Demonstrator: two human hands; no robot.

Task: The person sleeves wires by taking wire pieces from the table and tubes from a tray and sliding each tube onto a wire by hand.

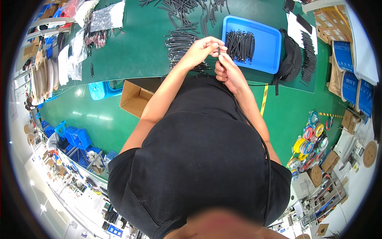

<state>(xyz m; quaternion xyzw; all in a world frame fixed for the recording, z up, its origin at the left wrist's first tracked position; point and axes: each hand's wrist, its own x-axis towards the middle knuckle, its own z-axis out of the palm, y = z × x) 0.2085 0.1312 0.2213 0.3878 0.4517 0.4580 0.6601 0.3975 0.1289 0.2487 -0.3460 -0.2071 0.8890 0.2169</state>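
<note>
My left hand (203, 50) and my right hand (230, 74) meet over the near edge of the table. Between them is a thin black tube-like piece (219, 51), its upper end in the left fingertips and its lower part in the closed right hand. Just left of my hands lies a heap of thin black pieces with shiny tips (179, 47), laid mostly sideways. To the right, a blue tray (267, 55) holds a bundle of similar black pieces (240, 46) lined up side by side.
Loose black tubes (181, 12) are scattered at the table's far side. Right of the tray are a black bag (291, 63), a phone (304, 24) and a row of black pieces (308, 57). Plastic bags (105, 18) lie far left. An open cardboard box (133, 97) stands below the table edge.
</note>
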